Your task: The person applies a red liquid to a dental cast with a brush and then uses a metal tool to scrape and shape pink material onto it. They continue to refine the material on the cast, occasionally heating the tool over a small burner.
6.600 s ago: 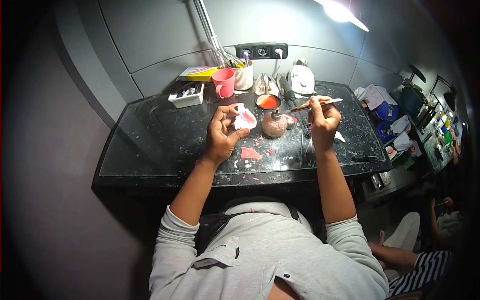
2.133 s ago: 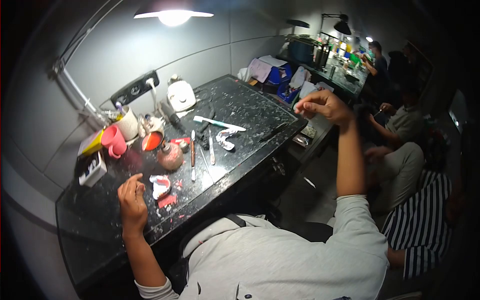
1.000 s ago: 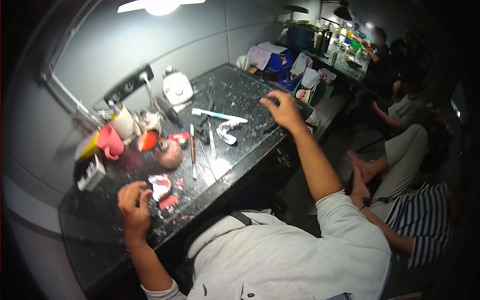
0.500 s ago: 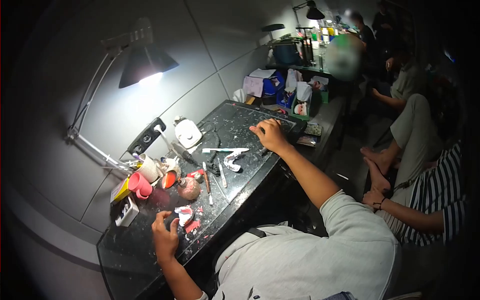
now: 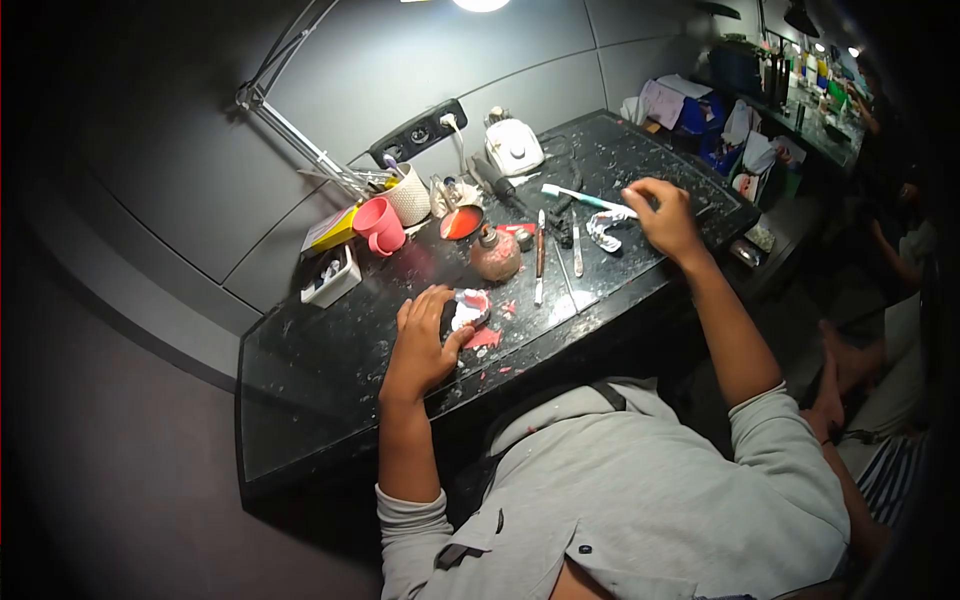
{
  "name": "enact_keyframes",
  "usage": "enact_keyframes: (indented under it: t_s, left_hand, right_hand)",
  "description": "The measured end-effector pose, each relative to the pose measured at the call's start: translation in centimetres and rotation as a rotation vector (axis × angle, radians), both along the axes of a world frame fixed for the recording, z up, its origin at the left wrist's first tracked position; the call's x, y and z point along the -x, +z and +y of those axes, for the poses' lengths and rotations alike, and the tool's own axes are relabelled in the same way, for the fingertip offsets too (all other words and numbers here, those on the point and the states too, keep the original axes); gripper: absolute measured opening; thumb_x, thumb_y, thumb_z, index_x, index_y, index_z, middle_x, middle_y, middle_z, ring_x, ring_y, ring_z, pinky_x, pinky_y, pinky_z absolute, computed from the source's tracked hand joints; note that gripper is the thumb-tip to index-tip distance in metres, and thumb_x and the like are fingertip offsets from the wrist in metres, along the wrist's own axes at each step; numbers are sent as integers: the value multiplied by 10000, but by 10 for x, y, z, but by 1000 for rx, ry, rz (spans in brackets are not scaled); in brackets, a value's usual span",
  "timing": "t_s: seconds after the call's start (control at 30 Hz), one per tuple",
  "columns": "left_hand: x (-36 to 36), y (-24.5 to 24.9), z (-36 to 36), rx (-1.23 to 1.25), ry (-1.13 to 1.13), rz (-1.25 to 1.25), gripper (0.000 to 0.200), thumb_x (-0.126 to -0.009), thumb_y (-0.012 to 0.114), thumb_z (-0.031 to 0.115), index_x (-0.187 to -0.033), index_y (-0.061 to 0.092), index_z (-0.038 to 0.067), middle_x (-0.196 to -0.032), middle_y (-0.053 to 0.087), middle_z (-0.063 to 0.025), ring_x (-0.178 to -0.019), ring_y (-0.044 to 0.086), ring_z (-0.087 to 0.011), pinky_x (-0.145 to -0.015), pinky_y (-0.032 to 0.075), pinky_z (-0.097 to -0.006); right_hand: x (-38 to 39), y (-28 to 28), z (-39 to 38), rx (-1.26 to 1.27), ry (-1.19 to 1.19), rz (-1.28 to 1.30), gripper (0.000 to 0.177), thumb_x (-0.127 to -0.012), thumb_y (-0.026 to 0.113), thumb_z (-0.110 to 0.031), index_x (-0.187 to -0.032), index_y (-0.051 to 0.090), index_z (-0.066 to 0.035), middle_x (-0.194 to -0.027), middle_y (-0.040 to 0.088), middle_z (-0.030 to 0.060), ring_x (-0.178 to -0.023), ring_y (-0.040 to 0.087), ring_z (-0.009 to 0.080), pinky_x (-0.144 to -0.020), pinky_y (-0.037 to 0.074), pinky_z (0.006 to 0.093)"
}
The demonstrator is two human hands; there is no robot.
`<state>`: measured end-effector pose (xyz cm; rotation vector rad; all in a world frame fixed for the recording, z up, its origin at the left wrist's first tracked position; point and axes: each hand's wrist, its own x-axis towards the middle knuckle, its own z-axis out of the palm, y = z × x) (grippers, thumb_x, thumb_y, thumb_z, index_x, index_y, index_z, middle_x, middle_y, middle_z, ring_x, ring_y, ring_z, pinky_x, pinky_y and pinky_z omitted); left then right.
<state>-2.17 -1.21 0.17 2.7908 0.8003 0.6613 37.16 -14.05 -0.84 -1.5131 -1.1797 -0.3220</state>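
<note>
My left hand [image 5: 422,335] is on the black workbench, its fingers and thumb spread around the near-left side of a dental model [image 5: 470,308] with pink wax and white teeth. The fingertips are right at the model's edge. Pink wax scraps [image 5: 484,339] lie beside it. My right hand [image 5: 666,215] is over the right part of the bench, thumb and forefinger apart, close to the handle end of a white and teal toothbrush [image 5: 585,200]. Below the brush lies a white horseshoe-shaped piece [image 5: 604,231]. A brown-handled tool [image 5: 540,258] and a slim light-handled knife [image 5: 577,250] lie left of it.
A round pinkish burner [image 5: 495,253] stands mid-bench near an orange-red dish [image 5: 462,222]. Behind are a pink mug [image 5: 379,226], a white tool cup [image 5: 408,194], a white box [image 5: 332,277] and a white device [image 5: 514,148]. A seated person's legs [image 5: 850,370] are at right.
The view has turned toward the left. My right hand has come from the bench's far right to beside the toothbrush handle; my left hand has closed in around the dental model.
</note>
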Motion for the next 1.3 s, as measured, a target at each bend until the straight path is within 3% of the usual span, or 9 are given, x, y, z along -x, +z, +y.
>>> enact_keyframes:
  t_s: [0.1, 0.23, 0.33, 0.5, 0.57, 0.6, 0.73, 0.93, 1.3]
  left_hand:
    - [-3, 2, -1, 21, -27, 15, 528, -886, 754, 262, -1316, 555, 29, -1399, 591, -189, -1379, 492, -362, -1205, 254, -540]
    - [-7, 5, -4, 39, -16, -45, 540, -865, 781, 277, -1291, 568, 22, -1300, 634, -174, -1258, 561, -377, -1156, 325, -507]
    - [-6, 4, -4, -1, -41, -100, 589, -822, 820, 299, -1280, 574, 24, -1238, 646, -172, -1178, 586, -372, -1094, 372, -475]
    - [-9, 7, -3, -25, -65, -207, 580, -778, 841, 293, -1228, 585, 30, -1179, 651, -158, -1141, 602, -365, -1066, 396, -452]
    - [-9, 10, -5, -43, -50, -235, 555, -753, 848, 229, -1199, 586, 25, -1164, 630, -158, -1120, 616, -343, -1013, 450, -444]
    - [-9, 11, -4, -12, -51, -316, 556, -739, 859, 190, -1195, 589, 23, -1165, 619, -150, -1116, 627, -328, -986, 480, -425]
    - [-10, 11, 5, 119, 3, -498, 631, -727, 854, 47, -1278, 549, 19, -1214, 552, -113, -1106, 640, -240, -928, 552, -358]
    - [-10, 24, 48, 387, -122, -809, 780, -759, 796, -90, -1450, 442, -15, -1329, 436, -88, -1130, 616, -210, -959, 559, -342]
    - [-19, 18, 61, 337, -110, -872, 737, -765, 741, -169, -1427, 447, -37, -1268, 616, -145, -1142, 639, -186, -1012, 522, -319]
  right_hand:
    - [53, 13, 11, 220, 327, 4, 244, -921, 724, -251, -975, 748, -15, -910, 758, 156, -811, 734, 274, -752, 553, 372]
    - [91, 31, 39, 822, 206, -61, 303, -881, 762, -330, -983, 771, -45, -981, 760, 191, -903, 740, 363, -813, 578, 435]
    - [108, 39, 51, 859, 83, -14, 336, -853, 790, -349, -949, 776, -27, -972, 754, 221, -943, 740, 370, -833, 580, 452]
    - [104, 17, 74, 701, -40, 15, 317, -785, 799, -312, -829, 763, 0, -842, 744, 225, -806, 740, 391, -756, 579, 448]
    - [90, 16, 76, 714, 80, 226, 339, -800, 807, -325, -798, 761, 11, -846, 731, 268, -899, 748, 381, -802, 581, 453]
    - [87, 18, 73, 639, 119, 326, 337, -792, 809, -325, -753, 754, 4, -749, 716, 243, -789, 744, 365, -741, 579, 429]
    - [61, 19, 83, 256, 512, 663, 279, -828, 778, -176, -634, 640, -30, -577, 656, 59, -492, 611, 97, -460, 472, 260]
    - [59, 73, 93, -166, 702, 649, 157, -901, 728, -118, -981, 670, 5, -833, 716, 64, -678, 696, 120, -527, 546, 242]
    - [73, 47, 92, -123, 822, 561, 153, -899, 720, -59, -1025, 673, 15, -878, 731, 76, -724, 701, 113, -549, 542, 229]
